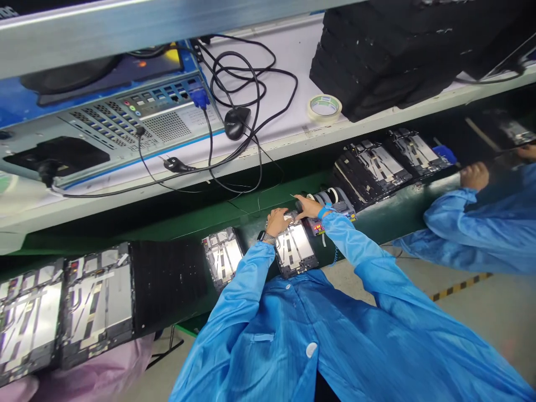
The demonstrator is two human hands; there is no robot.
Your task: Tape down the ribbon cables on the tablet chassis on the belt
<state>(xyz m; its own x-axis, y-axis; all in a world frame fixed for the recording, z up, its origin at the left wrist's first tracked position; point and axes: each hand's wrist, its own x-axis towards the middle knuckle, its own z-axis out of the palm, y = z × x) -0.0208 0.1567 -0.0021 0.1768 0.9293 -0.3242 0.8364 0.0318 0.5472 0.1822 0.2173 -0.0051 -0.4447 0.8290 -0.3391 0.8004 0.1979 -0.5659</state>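
Observation:
An opened tablet (295, 245), its silvery battery and circuit parts showing, lies on the bench right in front of my body. My left hand (278, 222), with a dark watch on its wrist, rests on the far left part of that tablet, fingers stretched over the top edge. My right hand (309, 207) wears a blue wrist strap (324, 211). Its thumb points down at the tablet's far right corner while the index finger reaches away from it, apart. Just beyond, a grey tape dispenser (335, 204) holds rolls of tape. A second opened tablet (223, 255) lies left of my left arm.
More opened tablets (98, 304) lie at the far left beside a black mat (167, 279). Stacked tablets (372, 167) stand to the right, near a co-worker's hand (475, 177). The shelf above carries a computer case (167, 125), tangled cables and a tape roll (324, 107).

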